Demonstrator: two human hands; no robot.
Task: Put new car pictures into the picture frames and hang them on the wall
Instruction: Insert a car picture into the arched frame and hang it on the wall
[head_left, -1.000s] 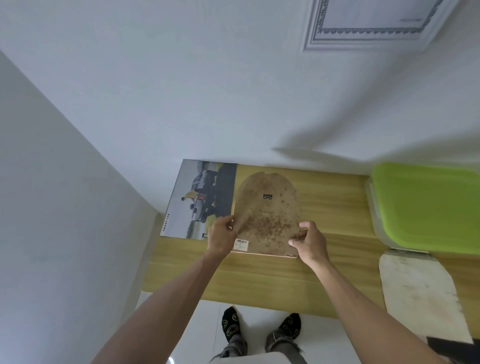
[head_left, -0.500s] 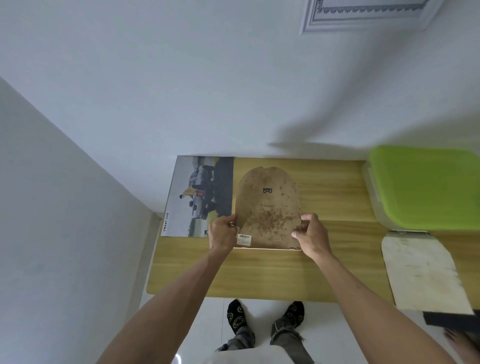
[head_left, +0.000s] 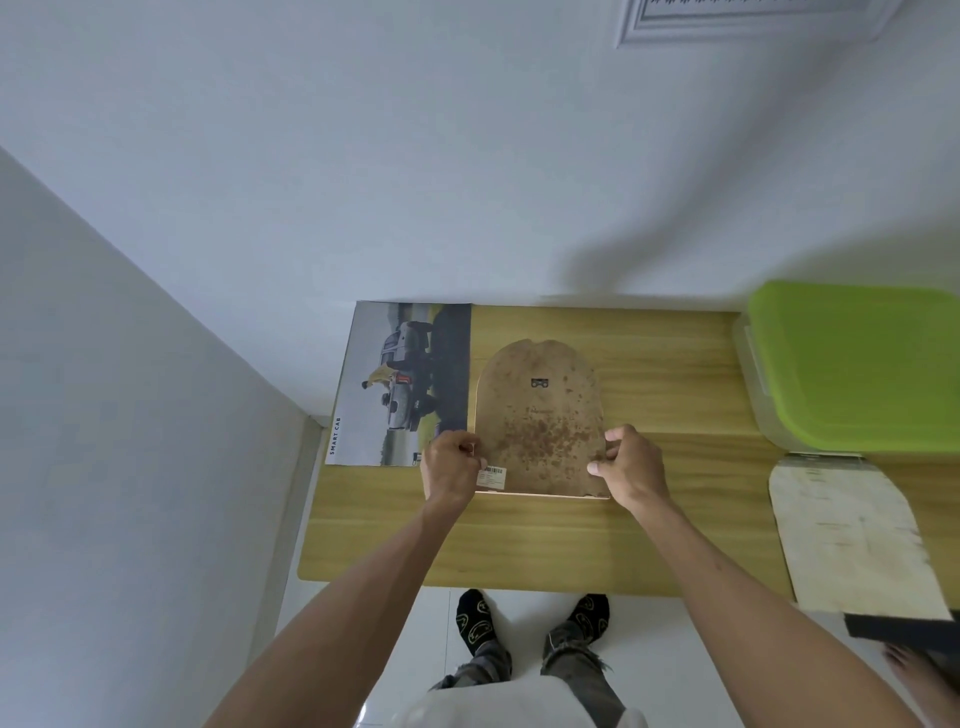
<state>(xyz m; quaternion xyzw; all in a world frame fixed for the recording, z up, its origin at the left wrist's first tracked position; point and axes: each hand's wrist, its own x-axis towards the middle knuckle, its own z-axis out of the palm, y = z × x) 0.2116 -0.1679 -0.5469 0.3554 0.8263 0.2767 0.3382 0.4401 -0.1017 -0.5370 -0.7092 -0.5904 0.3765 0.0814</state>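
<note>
An arch-topped picture frame (head_left: 537, 410) lies face down on the wooden table (head_left: 561, 540), showing its stained brown backing board with a small hanger near the top and a barcode label at its lower left. My left hand (head_left: 449, 467) grips its lower left edge and my right hand (head_left: 631, 465) grips its lower right edge. A car picture (head_left: 402, 382), a printed sheet with a grey car, lies flat to the left of the frame, against the wall. A second arch-topped backing board (head_left: 852, 535), pale, lies at the table's right end.
A clear box with a green lid (head_left: 857, 364) stands at the back right of the table. A white ornate frame (head_left: 748, 23) hangs on the wall above. A dark flat object (head_left: 898, 626) overhangs the table's right front. My feet (head_left: 530, 623) stand on white floor below.
The view has tilted slightly downward. Both hands stay on the frame's lower edge, with my right fingers shifted a little along its right corner.
</note>
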